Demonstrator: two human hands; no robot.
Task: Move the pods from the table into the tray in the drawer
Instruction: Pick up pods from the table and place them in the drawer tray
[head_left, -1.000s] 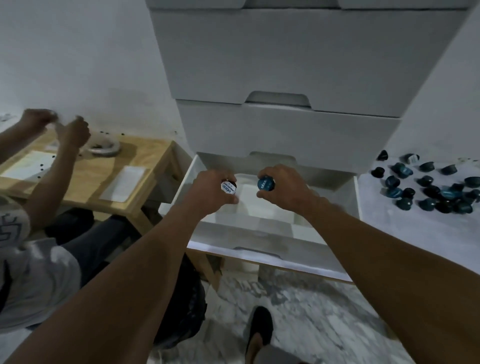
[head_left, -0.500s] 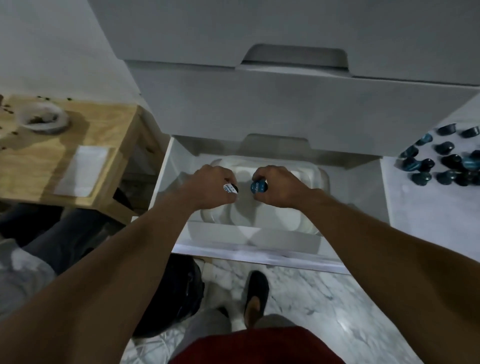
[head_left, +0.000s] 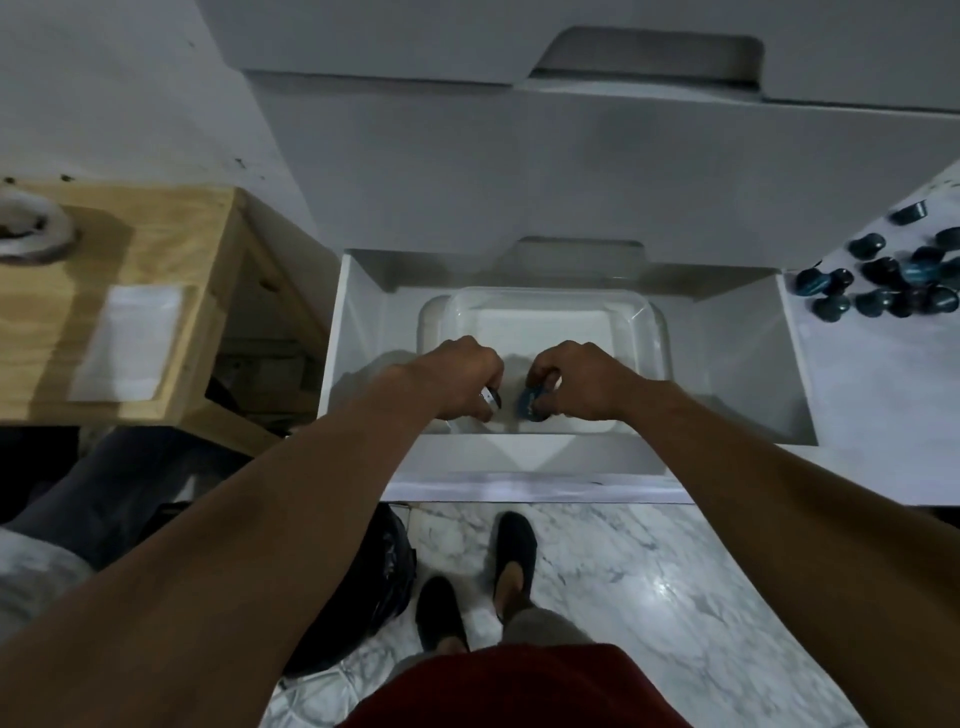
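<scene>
Both arms reach down into the open drawer (head_left: 748, 364), hands over the near end of the clear tray (head_left: 540, 297) sitting inside it. The left grip (head_left: 457, 374) is curled tight round a white-topped pod (head_left: 490, 399), and the right grip (head_left: 582, 379) is pinching a blue pod (head_left: 528, 402). The two are just beside each other, low in the tray, though I can't tell if they're touching the bottom. The pile of pods (head_left: 883, 283) sits on the white desk (head_left: 893, 405) right of the drawer. Off to the left there's a wooden desk (head_left: 171, 234) with a bowl (head_left: 26, 228) on it.
</scene>
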